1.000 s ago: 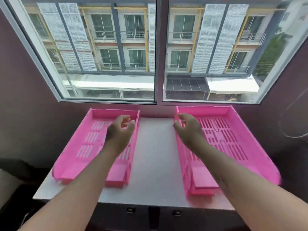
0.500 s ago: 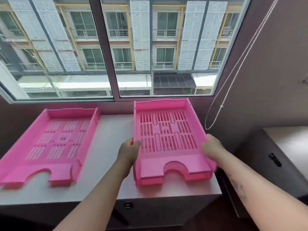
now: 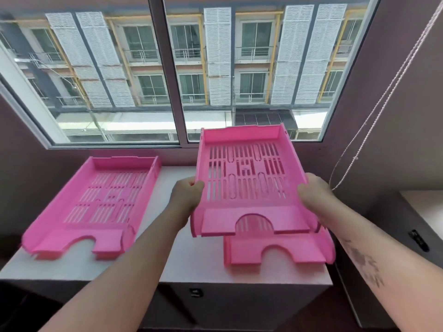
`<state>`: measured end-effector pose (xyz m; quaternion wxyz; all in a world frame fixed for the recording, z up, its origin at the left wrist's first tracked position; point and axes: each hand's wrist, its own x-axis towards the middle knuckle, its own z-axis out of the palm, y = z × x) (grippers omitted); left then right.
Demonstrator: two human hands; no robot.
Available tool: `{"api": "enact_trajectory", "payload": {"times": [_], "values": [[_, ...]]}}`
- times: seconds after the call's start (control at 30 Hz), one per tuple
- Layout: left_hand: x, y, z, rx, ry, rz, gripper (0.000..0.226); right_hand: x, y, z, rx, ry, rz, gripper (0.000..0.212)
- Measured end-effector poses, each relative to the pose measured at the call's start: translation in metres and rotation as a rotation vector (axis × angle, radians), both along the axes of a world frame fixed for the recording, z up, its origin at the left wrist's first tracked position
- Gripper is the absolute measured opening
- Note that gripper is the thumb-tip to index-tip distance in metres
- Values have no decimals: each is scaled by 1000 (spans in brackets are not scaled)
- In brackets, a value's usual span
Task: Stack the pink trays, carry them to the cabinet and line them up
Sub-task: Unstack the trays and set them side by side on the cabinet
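Note:
I hold a pink slotted tray (image 3: 247,185) in the air above the right side of the white cabinet top (image 3: 182,267). My left hand (image 3: 185,196) grips its left wall and my right hand (image 3: 314,200) grips its right wall. Directly beneath it a second pink tray (image 3: 278,251) rests on the cabinet top, mostly hidden, with only its front lip and cut-out showing. A third pink tray (image 3: 96,207) lies flat on the left part of the top, apart from the others.
A large window (image 3: 167,75) runs along the wall behind the cabinet. A beaded blind cord (image 3: 374,111) hangs at the right, close to the lifted tray's corner. A lower cabinet (image 3: 417,226) with a dark handle stands at the right.
Both hands went from reaching over the trays to gripping the right tray's sides, then lifted it; another tray now shows beneath it. My view swung right.

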<state>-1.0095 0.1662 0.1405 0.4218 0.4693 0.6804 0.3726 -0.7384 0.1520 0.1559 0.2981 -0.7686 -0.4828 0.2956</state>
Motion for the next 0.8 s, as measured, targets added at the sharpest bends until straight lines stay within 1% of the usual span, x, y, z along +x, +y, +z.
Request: {"api": "enact_trajectory", "payload": {"times": [0.17, 0.2, 0.27, 0.3, 0.37, 0.43, 0.57, 0.67, 0.73, 0.77, 0.8], "values": [[-91, 2, 22, 57, 145, 67, 28, -87, 16, 3, 66, 53, 119, 30], [-111, 1, 20, 54, 177, 70, 24, -106, 19, -2, 63, 71, 139, 30], [-146, 0, 14, 30, 222, 84, 11, -141, 20, -13, 37, 94, 144, 31], [-158, 1, 8, 14, 227, 77, 10, -154, 18, -19, 11, 94, 130, 33], [-171, 2, -8, -28, 234, 65, 9, -166, 11, -35, -35, 94, 107, 37], [-179, 2, -20, -48, 254, 45, 15, -174, 7, -51, -43, 67, 88, 38], [-179, 2, -40, -53, 180, 14, 23, -177, 1, -63, -6, -11, 47, 27], [-179, 4, -48, -78, 55, -26, 14, -175, -1, -61, 27, -21, 24, 26], [-180, 4, -51, -100, 35, -87, 10, -171, 0, -59, 33, -35, 20, 29], [-181, 4, -54, -107, 46, -128, 12, -170, 0, -58, 35, -42, 21, 30], [-182, 4, -58, -103, 77, -157, 30, -169, 1, -58, 38, -45, 21, 30]]}}
